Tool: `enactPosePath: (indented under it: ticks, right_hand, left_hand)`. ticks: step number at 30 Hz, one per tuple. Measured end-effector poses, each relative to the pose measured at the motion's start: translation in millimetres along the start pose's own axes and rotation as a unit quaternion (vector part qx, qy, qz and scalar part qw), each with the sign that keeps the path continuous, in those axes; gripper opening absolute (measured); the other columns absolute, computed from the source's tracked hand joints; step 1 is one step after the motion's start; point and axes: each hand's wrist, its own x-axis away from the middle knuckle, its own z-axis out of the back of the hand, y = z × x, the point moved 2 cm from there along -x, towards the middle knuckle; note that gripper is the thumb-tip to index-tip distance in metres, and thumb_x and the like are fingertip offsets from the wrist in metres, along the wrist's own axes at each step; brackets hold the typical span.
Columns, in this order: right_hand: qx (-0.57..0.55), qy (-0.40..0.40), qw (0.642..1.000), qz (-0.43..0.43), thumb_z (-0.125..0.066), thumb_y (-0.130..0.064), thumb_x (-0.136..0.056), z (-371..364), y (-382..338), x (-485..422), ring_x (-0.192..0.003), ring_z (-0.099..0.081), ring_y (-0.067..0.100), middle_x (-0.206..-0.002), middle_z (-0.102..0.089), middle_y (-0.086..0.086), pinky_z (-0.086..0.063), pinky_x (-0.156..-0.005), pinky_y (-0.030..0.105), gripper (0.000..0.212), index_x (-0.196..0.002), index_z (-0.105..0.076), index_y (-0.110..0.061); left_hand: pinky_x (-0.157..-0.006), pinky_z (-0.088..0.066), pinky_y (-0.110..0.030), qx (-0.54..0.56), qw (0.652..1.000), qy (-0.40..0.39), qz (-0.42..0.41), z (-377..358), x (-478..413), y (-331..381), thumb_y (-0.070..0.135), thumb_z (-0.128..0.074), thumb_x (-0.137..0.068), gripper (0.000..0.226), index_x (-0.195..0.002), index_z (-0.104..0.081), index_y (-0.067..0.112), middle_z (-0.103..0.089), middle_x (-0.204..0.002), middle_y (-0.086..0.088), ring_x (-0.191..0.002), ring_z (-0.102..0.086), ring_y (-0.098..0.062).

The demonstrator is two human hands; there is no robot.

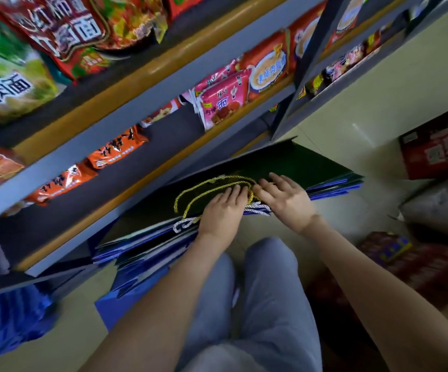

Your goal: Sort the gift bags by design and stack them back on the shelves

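Gift bags (298, 162) jut past shelf (83, 232) edge; left hand (221, 208), right hand (284, 200) lie flat atop.

Both arms reach forward, left hand (221, 209) and right hand (284, 200) palm-down, fingers (234, 193) nearly straight.

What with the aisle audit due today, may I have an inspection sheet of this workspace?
Surface: pale floor.
Job's things: dark green gift bag tops a flat stack of blue gift bags; gold rope handles lie on it.
Clutter: red carton and grey sack at right.
Hands: left hand and right hand rest flat on the handles and bag.
Cables: nothing seen.
Surroundings: shelves hold noodle packets.
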Motion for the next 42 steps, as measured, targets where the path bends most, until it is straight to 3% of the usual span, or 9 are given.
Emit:
enactPosePath:
  ticks: [3, 7, 14, 19, 21, 25, 30, 36, 42]
  right_hand:
    - [-0.005, 0.006, 1.000, -0.003, -0.049, -0.009, -0.089, -7.4, -2.4, -14.4, -0.101, -0.066, 0.036, -0.111, -0.069, 0.010, -0.055, -0.085, 0.046, 0.029, -0.118, -0.055, -0.013]
    - [-0.009, 0.022, 0.999, 0.022, -0.041, -0.011, -0.095, -36.4, 5.6, -27.2, -0.103, -0.066, 0.036, -0.112, -0.069, 0.009, -0.054, -0.086, 0.046, 0.027, -0.120, -0.049, -0.015]
    - [0.000, 0.013, 0.998, 0.064, -0.041, -0.010, -0.093, -126.9, 36.4, -43.6, -0.108, -0.063, 0.037, -0.114, -0.067, 0.011, -0.053, -0.089, 0.047, 0.030, -0.121, -0.048, -0.014]
    - [0.011, 0.017, 0.994, 0.104, -0.042, -0.007, -0.092, -202.0, 49.7, -52.4, -0.104, -0.065, 0.033, -0.113, -0.068, 0.011, -0.054, -0.087, 0.041, 0.030, -0.121, -0.048, -0.012]
    - [0.016, 0.005, 0.994, 0.108, -0.041, -0.007, -0.093, -229.4, 50.6, -55.6, -0.105, -0.065, 0.033, -0.114, -0.067, 0.011, -0.053, -0.088, 0.040, 0.031, -0.123, -0.047, -0.011]
    - [0.022, -0.052, 0.987, 0.151, -0.058, -0.007, -0.081, -273.8, 58.2, -71.0, -0.109, -0.062, 0.035, -0.117, -0.064, 0.017, -0.052, -0.092, 0.045, 0.043, -0.124, -0.056, -0.005]
    - [0.031, -0.110, 0.978, 0.174, -0.069, -0.011, -0.078, -302.7, 79.8, -69.4, -0.120, -0.054, 0.035, -0.125, -0.059, 0.016, -0.046, -0.100, 0.045, 0.061, -0.132, -0.040, -0.008]
    - [0.075, -0.085, 0.977, 0.179, -0.042, -0.013, -0.094, -350.0, 80.7, -41.7, -0.121, -0.054, 0.033, -0.127, -0.060, 0.015, -0.044, -0.102, 0.045, 0.039, -0.133, -0.039, -0.010]
    - [0.063, 0.022, 0.978, 0.197, -0.025, -0.011, -0.103, -341.5, 56.8, -28.3, -0.115, -0.059, 0.032, -0.121, -0.064, 0.013, -0.048, -0.097, 0.045, 0.032, -0.127, -0.046, -0.010]
  left_hand:
    - [-0.098, -0.045, -0.033, -0.002, 1.000, -0.008, 0.020, 1.1, -0.4, -12.1, 0.004, -0.054, -0.085, 0.052, -0.136, -0.048, 0.004, -0.054, -0.135, -0.017, -0.120, -0.057, -0.026]
    - [-0.073, -0.057, -0.030, -0.013, 0.999, -0.027, 0.027, -15.2, -14.0, -28.2, 0.003, -0.088, -0.045, 0.068, -0.111, -0.069, 0.002, -0.071, -0.106, -0.015, -0.092, -0.071, -0.025]
    - [-0.111, -0.030, -0.032, -0.043, 0.997, 0.035, 0.048, -90.4, -59.0, -61.0, 0.003, -0.035, -0.093, 0.052, -0.145, -0.031, 0.001, -0.035, -0.149, -0.015, -0.137, -0.038, -0.024]
    - [-0.096, -0.047, -0.035, -0.061, 0.995, 0.024, 0.079, -165.0, -87.7, -89.5, 0.007, -0.057, -0.082, 0.049, -0.130, -0.054, -0.001, -0.058, -0.129, -0.020, -0.117, -0.059, -0.027]
    - [-0.104, -0.040, -0.037, -0.076, 0.988, 0.015, 0.131, -182.4, -94.7, -105.3, 0.006, -0.063, -0.083, 0.059, -0.138, -0.043, -0.004, -0.048, -0.138, -0.024, -0.127, -0.049, -0.029]
    - [-0.116, -0.018, -0.036, -0.141, 0.978, -0.006, 0.154, -217.2, -119.7, -123.6, 0.006, -0.030, -0.100, 0.054, -0.148, -0.007, -0.003, -0.018, -0.154, -0.023, -0.144, -0.020, -0.030]
    - [-0.092, -0.050, -0.033, -0.197, 0.966, -0.032, 0.162, -255.4, -140.7, -117.2, 0.004, -0.023, -0.086, 0.053, -0.128, -0.055, -0.001, -0.061, -0.122, -0.023, -0.113, -0.061, -0.028]
    - [-0.083, -0.053, -0.030, -0.206, 0.963, -0.047, 0.171, -295.9, -141.3, -113.6, 0.030, -0.076, -0.068, 0.055, -0.117, -0.067, 0.006, -0.069, -0.109, -0.016, -0.100, -0.068, -0.024]
    - [-0.070, -0.056, -0.033, -0.226, 0.958, -0.031, 0.172, -298.0, -121.9, -120.0, 0.011, -0.040, -0.082, 0.040, -0.105, -0.070, -0.001, -0.070, -0.095, -0.021, -0.084, -0.070, -0.029]
